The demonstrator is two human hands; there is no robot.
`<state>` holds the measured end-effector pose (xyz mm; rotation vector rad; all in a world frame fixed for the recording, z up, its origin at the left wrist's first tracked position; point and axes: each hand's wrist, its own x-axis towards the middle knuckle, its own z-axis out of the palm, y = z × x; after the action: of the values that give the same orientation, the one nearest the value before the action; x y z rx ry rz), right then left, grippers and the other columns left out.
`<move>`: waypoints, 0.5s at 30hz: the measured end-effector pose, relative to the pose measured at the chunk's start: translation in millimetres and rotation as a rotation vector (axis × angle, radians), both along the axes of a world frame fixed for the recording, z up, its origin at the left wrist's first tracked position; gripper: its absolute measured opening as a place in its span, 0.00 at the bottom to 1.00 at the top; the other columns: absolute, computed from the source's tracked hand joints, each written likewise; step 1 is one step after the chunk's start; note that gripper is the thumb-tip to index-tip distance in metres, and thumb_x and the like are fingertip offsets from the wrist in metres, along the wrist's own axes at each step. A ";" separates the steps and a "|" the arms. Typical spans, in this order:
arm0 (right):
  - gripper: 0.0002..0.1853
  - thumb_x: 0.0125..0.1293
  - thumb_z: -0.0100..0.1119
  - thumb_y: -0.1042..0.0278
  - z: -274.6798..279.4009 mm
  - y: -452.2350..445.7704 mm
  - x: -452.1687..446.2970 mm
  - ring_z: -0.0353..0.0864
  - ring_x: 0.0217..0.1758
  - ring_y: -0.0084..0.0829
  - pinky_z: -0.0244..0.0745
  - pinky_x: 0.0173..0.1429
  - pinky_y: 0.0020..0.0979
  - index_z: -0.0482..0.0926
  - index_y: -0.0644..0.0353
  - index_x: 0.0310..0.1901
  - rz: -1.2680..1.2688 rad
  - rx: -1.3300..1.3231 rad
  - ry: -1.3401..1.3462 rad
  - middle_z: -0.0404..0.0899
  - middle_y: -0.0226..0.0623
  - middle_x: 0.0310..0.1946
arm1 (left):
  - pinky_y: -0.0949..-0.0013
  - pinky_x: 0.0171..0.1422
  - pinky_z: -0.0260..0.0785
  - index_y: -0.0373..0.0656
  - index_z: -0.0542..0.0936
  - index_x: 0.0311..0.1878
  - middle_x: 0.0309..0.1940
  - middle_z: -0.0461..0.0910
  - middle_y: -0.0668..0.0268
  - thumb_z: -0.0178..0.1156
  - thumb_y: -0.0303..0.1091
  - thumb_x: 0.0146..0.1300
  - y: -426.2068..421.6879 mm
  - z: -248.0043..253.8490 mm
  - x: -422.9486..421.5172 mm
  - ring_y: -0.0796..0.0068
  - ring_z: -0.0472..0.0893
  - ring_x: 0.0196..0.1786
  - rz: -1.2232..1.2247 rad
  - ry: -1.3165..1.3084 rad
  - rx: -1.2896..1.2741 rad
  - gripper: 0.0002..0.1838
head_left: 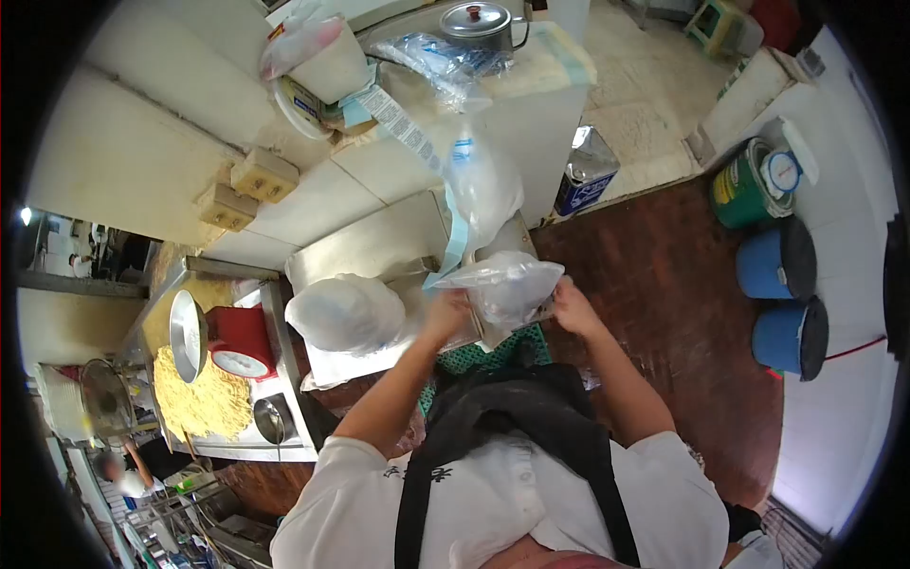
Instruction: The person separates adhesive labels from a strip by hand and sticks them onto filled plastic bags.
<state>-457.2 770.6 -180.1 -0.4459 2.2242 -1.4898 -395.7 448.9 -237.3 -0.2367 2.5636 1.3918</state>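
A clear plastic bag (517, 286) with pale contents hangs between my hands at the front edge of the metal counter. My left hand (449, 311), somewhat blurred, is closed at the bag's left corner, its fingertips partly hidden. On the other side, my right hand (571, 303) pinches the bag's right edge. Left of my left hand, a filled plastic bag (345, 315) rests on the counter (374, 237). Beyond the held bag stands a large translucent bag (483, 185), with a light blue printed strip (403, 123) running alongside it.
At left, a red scale (242, 343) with a metal pan (188, 335) stands among yellow crumbly food (194, 398). A lidded pot (479, 27) sits on the back ledge. A tin can (586, 171), green bucket (749, 190) and blue buckets (773, 261) stand at right. Another person (133, 474) is far left.
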 end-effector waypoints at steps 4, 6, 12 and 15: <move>0.35 0.61 0.45 0.89 15.6 26.7 -12.9 0.71 0.72 0.40 0.65 0.75 0.38 0.65 0.61 0.73 -0.222 -0.254 -0.021 0.72 0.43 0.67 | 0.59 0.56 0.75 0.29 0.76 0.58 0.49 0.83 0.49 0.66 0.40 0.66 -5.4 143.3 -63.2 0.57 0.84 0.48 0.496 0.327 0.273 0.26; 0.35 0.60 0.43 0.89 55.1 21.1 -29.0 0.72 0.72 0.38 0.67 0.74 0.38 0.67 0.61 0.71 -0.284 -0.284 0.036 0.71 0.43 0.68 | 0.61 0.54 0.76 0.29 0.76 0.57 0.49 0.81 0.50 0.65 0.42 0.68 -6.7 143.2 -119.6 0.60 0.83 0.44 0.492 0.528 0.108 0.24; 0.27 0.63 0.47 0.86 146.3 -32.5 -46.1 0.76 0.68 0.35 0.72 0.69 0.34 0.74 0.61 0.65 -0.255 -0.349 0.384 0.74 0.41 0.65 | 0.64 0.50 0.76 0.30 0.77 0.45 0.39 0.83 0.56 0.63 0.40 0.70 -0.4 135.4 -170.3 0.63 0.83 0.40 0.476 0.400 0.075 0.18; 0.25 0.65 0.50 0.85 185.5 -54.7 -25.8 0.76 0.67 0.38 0.73 0.69 0.34 0.74 0.63 0.64 -0.150 -0.316 0.372 0.74 0.44 0.64 | 0.66 0.46 0.77 0.35 0.77 0.40 0.34 0.83 0.61 0.63 0.39 0.71 -23.5 132.0 -154.4 0.64 0.85 0.38 0.535 0.430 0.347 0.15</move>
<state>-483.0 715.9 5.3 -0.7194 2.3409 -1.9893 -550.1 425.4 -105.3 -0.6627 2.6215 2.2691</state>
